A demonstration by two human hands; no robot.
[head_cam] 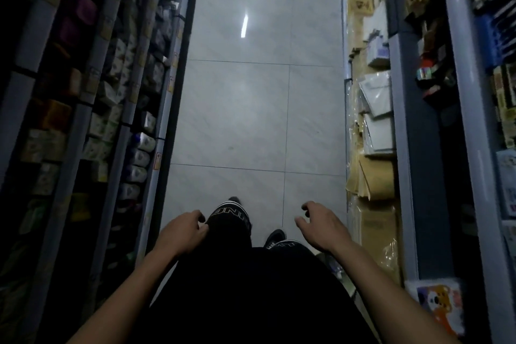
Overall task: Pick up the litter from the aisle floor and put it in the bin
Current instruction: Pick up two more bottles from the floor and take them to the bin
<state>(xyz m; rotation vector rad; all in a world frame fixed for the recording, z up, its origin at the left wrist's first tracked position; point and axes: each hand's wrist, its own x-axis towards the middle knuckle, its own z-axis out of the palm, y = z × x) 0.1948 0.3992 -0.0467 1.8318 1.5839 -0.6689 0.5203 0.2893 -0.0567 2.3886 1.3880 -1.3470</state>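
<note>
Head view looks down a narrow shop aisle; person mid-stride, dark trousers with a lettered band at the raised knee [230, 213], dark shoe [275, 237] showing below. Left hand [183, 232] hangs in front of the thigh, fingers loosely curled, holding nothing. Right hand [321, 227] hangs out to the side, fingers relaxed and slightly spread, also holding nothing. Aisle floor [251, 114]: large pale grey tiles, glossy, thin dark grout lines, a bright streak of lamp glare. No litter can be made out on the tiles; only a faint smudge mid-floor, too small to identify. No bin in view either; a small object at the far end of the aisle is too blurred to name. Judged step: walking and searching, pickup not begun. Next move calls for spotting the litter, then stooping with a free hand. Left shelving [131, 120]: boxed goods, dim. Right shelving [371, 126]: brown envelopes, white paper packs in crinkly clear wrap.
</note>
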